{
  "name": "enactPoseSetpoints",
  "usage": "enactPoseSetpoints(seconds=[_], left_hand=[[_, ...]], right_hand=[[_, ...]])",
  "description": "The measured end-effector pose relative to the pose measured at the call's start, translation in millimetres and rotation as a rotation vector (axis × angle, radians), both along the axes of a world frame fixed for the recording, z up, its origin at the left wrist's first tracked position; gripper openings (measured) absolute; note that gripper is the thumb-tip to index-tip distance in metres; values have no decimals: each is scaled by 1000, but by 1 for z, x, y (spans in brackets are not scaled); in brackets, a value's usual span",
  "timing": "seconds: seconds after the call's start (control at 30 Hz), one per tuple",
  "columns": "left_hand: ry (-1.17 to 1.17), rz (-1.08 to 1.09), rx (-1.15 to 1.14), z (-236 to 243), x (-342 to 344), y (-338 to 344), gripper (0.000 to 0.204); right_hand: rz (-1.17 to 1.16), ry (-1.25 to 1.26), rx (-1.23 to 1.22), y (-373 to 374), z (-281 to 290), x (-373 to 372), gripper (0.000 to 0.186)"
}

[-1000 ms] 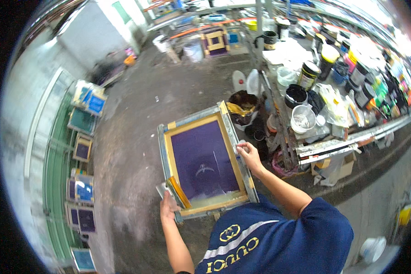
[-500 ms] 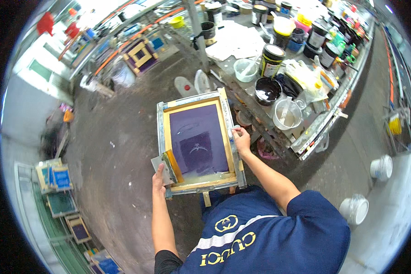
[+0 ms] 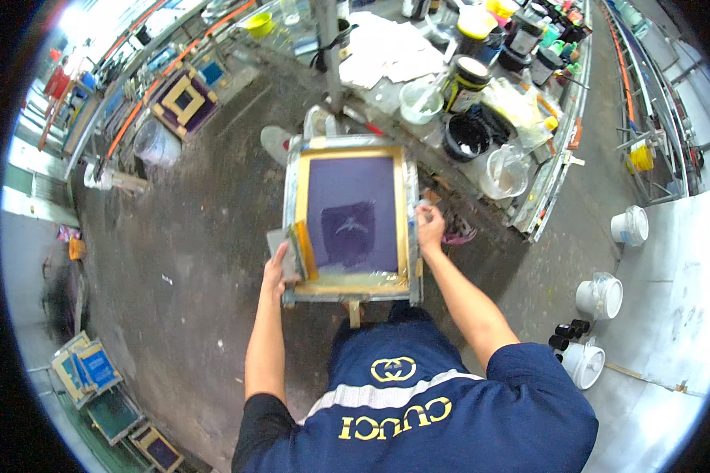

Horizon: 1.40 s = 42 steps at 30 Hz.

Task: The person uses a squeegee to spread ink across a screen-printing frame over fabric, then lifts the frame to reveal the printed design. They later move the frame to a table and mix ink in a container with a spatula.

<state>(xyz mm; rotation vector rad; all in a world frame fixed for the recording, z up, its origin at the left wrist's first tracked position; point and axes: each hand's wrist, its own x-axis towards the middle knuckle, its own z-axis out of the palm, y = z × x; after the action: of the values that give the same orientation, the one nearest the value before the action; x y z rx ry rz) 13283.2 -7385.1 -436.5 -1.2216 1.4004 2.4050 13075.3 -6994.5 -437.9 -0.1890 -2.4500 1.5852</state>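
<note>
The screen frame [image 3: 352, 221] sits right between the hands, held out in front of the chest, long axis running straight away from the body. Left hand [image 3: 277, 270] grips the left rail low down, near the corner, with a squeegee [image 3: 298, 251] pinned against it. Right hand [image 3: 429, 229] clamps the right rail a bit further up, so the hands are well apart, each about equally close. The mesh is purple with a darker square patch and a pale mark in the middle, yellow tape round the edges.
</note>
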Motion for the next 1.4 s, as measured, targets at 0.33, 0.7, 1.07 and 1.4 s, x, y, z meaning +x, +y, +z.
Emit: enactPoseSetpoints(seconds=[0.33, 0.7, 1.07, 1.4], left_hand=[[8, 13, 154, -57, -43, -19, 73], [-59, 213, -377, -8, -31, 8, 58], [209, 234, -125, 83, -41, 130, 27], [549, -552, -408, 134, -146, 185, 38]], right_hand=[[140, -238, 260, 15, 14, 8, 35], [270, -82, 146, -63, 119, 128, 19], [822, 278, 797, -137, 152, 143, 75], [275, 164, 374, -23, 171, 76, 46]])
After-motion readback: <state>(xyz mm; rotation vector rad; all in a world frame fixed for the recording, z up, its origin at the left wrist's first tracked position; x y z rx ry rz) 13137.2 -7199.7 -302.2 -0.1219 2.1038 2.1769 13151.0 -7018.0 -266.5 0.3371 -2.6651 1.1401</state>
